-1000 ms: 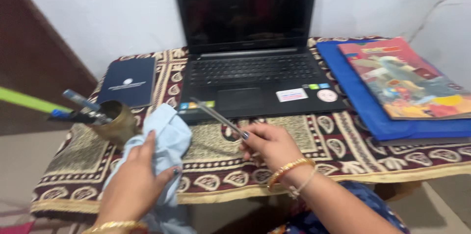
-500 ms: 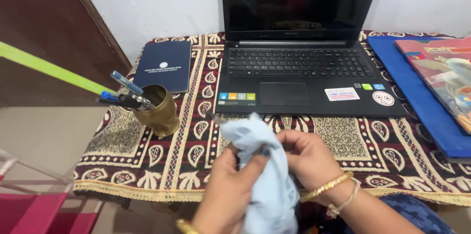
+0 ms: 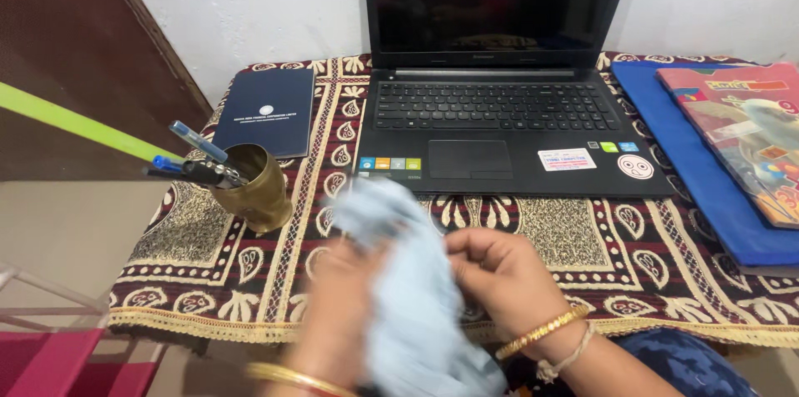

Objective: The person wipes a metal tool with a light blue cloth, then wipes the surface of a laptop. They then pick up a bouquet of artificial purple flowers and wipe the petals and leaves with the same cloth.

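My left hand (image 3: 337, 297) and my right hand (image 3: 499, 268) both grip a light blue cloth (image 3: 408, 297) in front of me, over the near edge of the table. The cloth hangs down between the hands and is blurred by motion. Earlier my right hand held a pen; now no pen shows in it, and the cloth hides its fingertips. An open black laptop (image 3: 499, 114) with a dark screen stands just beyond the hands.
A brass cup (image 3: 258, 185) tilted to the left holds several pens. A dark blue booklet (image 3: 270, 110) lies at the back left. Colourful books (image 3: 741, 139) on a blue folder lie at the right. A patterned maroon tablecloth (image 3: 632, 255) covers the table.
My right hand has let go of the pen and joined my left hand on the cloth. The cloth came off the table's left side to the middle, in front of the laptop.
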